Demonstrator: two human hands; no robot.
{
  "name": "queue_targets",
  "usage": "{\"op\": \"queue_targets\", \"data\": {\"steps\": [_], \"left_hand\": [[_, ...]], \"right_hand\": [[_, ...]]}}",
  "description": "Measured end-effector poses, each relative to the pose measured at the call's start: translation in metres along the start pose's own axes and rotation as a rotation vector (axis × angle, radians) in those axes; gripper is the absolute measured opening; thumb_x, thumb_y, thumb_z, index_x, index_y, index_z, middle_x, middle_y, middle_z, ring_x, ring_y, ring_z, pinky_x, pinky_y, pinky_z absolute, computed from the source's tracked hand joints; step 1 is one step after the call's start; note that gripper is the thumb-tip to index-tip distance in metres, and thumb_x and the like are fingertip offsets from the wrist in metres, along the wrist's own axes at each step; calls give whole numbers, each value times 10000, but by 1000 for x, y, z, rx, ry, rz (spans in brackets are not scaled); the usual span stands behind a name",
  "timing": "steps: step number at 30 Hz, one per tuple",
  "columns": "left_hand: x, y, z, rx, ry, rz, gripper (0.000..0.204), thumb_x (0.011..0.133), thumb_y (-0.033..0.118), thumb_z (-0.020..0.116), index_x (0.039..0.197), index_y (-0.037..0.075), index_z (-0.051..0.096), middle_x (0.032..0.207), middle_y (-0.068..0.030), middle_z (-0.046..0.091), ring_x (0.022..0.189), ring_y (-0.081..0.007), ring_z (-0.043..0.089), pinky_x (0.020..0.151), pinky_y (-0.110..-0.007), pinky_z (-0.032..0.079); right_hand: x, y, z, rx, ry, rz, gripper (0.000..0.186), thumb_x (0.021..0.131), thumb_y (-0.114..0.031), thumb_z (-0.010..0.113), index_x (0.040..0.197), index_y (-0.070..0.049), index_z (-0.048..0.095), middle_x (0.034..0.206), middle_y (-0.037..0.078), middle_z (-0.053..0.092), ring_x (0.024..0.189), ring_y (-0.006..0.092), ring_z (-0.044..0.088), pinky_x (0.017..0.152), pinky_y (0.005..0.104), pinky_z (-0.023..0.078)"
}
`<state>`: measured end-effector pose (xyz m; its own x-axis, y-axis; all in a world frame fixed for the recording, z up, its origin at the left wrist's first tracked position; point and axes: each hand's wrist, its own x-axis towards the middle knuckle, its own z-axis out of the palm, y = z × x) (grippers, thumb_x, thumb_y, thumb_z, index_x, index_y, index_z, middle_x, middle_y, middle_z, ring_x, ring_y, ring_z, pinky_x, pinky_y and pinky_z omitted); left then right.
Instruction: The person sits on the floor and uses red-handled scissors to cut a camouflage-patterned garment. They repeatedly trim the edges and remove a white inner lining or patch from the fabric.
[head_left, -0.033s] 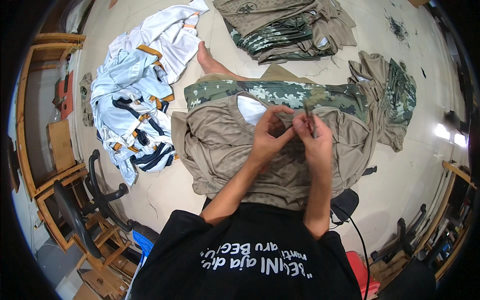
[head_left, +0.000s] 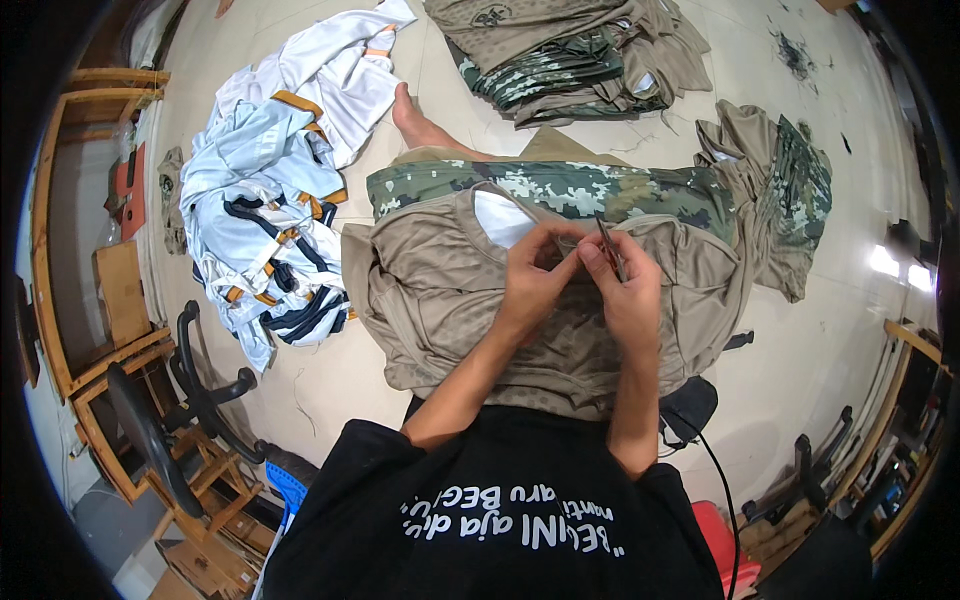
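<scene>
A brown, faintly patterned shirt [head_left: 450, 330] lies spread over my lap, its pale inner side showing at the neck opening. Over its upper middle, my left hand [head_left: 538, 280] is closed in a pinch, thumb and fingertips together; whatever is between them is too small to make out. Close beside it, fingertips almost touching, my right hand [head_left: 630, 285] grips small metal thread snips [head_left: 609, 245], points directed away from me. Just beyond the shirt runs a green camouflage cloth part [head_left: 560, 188].
White and light-blue garments [head_left: 265, 170] lie heaped at the left. Folded brown and camouflage garments [head_left: 560, 65] are stacked at the far side, with another one [head_left: 775, 205] at the right. Loose threads dot the tiled floor [head_left: 800, 340]. A black cable [head_left: 722, 460] runs near my right side.
The snips, blurred and pointing nearly straight away before, now tilt toward the left and show sharply. My right fingers have shifted slightly; my left hand has hardly moved.
</scene>
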<state>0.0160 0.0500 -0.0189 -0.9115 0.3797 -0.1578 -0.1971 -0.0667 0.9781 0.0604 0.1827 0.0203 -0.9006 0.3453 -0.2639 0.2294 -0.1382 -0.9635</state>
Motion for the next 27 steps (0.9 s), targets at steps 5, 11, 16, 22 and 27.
{"op": "queue_targets", "data": {"steps": [5, 11, 16, 22, 27], "left_hand": [[-7, -8, 5, -133, 93, -90, 144, 1027, 143, 672, 1002, 35, 579, 810, 60, 528, 711, -33, 465, 637, -223, 396], [2, -19, -4, -201, 137, 44, 267, 1088, 270, 576, 963, 40, 520, 900, 9, 535, 847, -61, 468, 766, -225, 398], [-1, -18, -8, -225, 149, 5, 238, 1091, 241, 566, 973, 41, 517, 893, 8, 530, 821, -59, 455, 741, -222, 394], [0, -20, -10, -179, 117, 0, 229, 1090, 230, 566, 960, 50, 510, 856, 26, 503, 783, -45, 429, 680, -214, 371], [-2, -20, -9, -144, 114, -16, 247, 1087, 243, 575, 936, 63, 499, 823, 43, 455, 771, -40, 394, 656, -221, 342]], "right_hand": [[-12, 0, -3, 190, 36, 102, 299, 1058, -308, 612, 1009, -15, 645, 816, -26, 571, 723, 44, 490, 633, 199, 398], [-28, 4, -8, 480, -39, 621, 523, 1092, -528, 443, 930, -56, 597, 710, -56, 431, 582, 27, 332, 470, 196, 208], [-35, 13, -11, 465, -129, 687, 469, 1096, -486, 466, 936, -61, 582, 736, -32, 471, 548, 23, 334, 447, 180, 219], [-31, 13, -6, 492, -150, 715, 490, 1095, -503, 457, 900, -67, 566, 672, -56, 421, 514, 20, 301, 443, 193, 200], [-29, 16, -5, 570, -127, 703, 505, 1073, -523, 499, 846, -77, 561, 631, -65, 403, 496, 22, 300, 443, 199, 209]]}}
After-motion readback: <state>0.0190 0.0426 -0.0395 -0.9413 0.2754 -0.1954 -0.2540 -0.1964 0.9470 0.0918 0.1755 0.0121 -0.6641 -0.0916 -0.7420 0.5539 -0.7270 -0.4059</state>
